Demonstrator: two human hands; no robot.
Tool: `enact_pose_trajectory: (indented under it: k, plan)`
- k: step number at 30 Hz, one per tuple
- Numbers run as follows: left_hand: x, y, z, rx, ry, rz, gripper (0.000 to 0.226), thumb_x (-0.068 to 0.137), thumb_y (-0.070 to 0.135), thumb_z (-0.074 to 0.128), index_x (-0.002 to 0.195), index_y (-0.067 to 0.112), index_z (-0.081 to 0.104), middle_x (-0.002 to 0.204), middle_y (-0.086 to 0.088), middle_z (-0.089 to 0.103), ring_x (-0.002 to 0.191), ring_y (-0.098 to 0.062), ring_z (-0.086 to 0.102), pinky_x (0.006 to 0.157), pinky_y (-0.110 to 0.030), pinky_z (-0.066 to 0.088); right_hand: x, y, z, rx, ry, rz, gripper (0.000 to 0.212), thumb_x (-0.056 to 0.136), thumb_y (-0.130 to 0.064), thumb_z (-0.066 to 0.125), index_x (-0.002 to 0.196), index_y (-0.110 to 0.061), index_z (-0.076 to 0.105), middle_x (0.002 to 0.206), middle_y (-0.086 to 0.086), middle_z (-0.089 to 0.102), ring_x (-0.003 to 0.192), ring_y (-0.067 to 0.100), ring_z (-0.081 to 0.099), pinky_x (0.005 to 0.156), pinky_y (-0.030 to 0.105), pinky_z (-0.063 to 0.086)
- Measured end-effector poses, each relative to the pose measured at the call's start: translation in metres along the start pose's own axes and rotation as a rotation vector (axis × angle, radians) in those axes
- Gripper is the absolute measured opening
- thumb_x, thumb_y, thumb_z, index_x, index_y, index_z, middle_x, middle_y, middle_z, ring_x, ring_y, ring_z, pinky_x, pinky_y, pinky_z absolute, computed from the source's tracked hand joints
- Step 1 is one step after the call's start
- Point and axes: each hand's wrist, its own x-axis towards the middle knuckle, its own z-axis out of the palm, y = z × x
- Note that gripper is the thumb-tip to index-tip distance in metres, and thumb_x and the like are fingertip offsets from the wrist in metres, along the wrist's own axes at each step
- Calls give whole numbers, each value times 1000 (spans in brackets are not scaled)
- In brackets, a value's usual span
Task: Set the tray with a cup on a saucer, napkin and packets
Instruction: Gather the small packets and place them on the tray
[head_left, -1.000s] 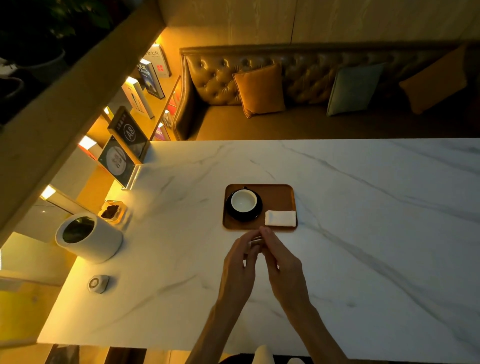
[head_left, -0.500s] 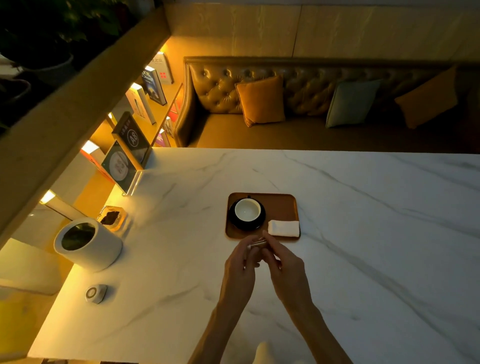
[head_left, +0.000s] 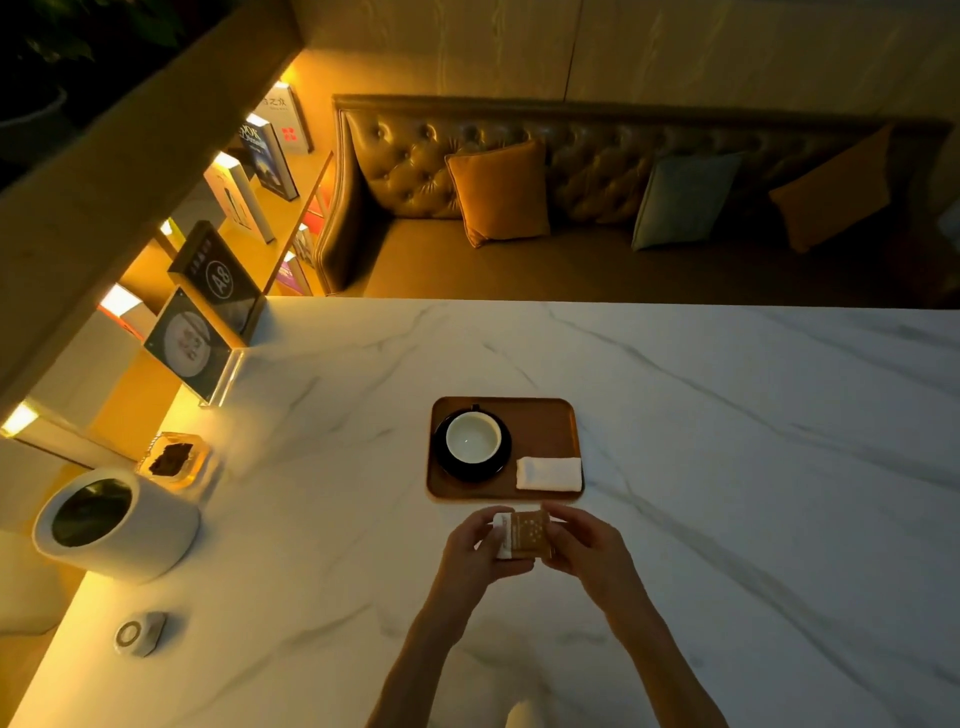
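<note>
Packets (head_left: 524, 535): brown over white, pinched between left hand (head_left: 475, 545) and right hand (head_left: 584, 545), just short of tray (head_left: 545, 415); count, print illegible; cup (head_left: 472, 436), saucer (head_left: 452, 467), napkin (head_left: 549, 473) aboard; marble surface (head_left: 727, 467).

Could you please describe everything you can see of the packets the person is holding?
The packets are flat, square sachets: a brown one with pale printed dots and lettering on top, a white one peeking out beneath at its left edge. They look like paper. Both hands pinch them, left hand and right hand at opposite sides, face up above the marble table, just short of the wooden tray.
</note>
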Motion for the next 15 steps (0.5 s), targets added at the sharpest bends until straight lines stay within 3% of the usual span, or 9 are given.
enact_pose_trajectory:
  k: [3, 6, 9, 12, 15]
  plan:
    - [26, 3, 6, 36, 2, -15, 20, 101, 16, 47, 112, 14, 64, 111, -15, 64, 93, -26, 72, 72, -33, 61, 25, 1, -8, -7, 18, -8, 17, 89, -15, 62, 102, -25, 68, 99, 3, 72, 87, 17, 71, 64, 25, 59]
    - [60, 10, 16, 55, -1, -41, 22, 102, 18, 46, 116, 13, 61, 114, -15, 63, 97, -27, 70, 74, -35, 62, 59, 1, -15, -21, 56, 19, 18, 89, -13, 63, 106, -16, 68, 101, 9, 70, 90, 22, 70, 67, 30, 61]
    - [105, 18, 26, 98, -6, -87, 24, 99, 7, 44, 111, 18, 62, 111, -12, 64, 99, -26, 68, 76, -37, 62, 104, 2, -25, -79, 80, 55, 18, 90, -9, 61, 107, -12, 67, 101, 13, 69, 88, 24, 70, 68, 34, 61]
    - [157, 21, 40, 215, 45, -140, 28, 97, 2, 43, 114, 11, 62, 107, -10, 62, 99, -26, 66, 75, -40, 62, 153, 6, -33, -184, 125, 96, 21, 90, -7, 59, 109, -8, 68, 102, 15, 69, 89, 27, 68, 72, 42, 61]
    - [209, 15, 53, 475, 136, -111, 30, 95, 1, 44, 115, 8, 66, 98, -4, 63, 96, -24, 63, 75, -31, 57, 203, 18, -38, -325, 166, 152, 21, 87, -12, 60, 106, -16, 70, 98, 9, 71, 87, 25, 68, 76, 40, 59]
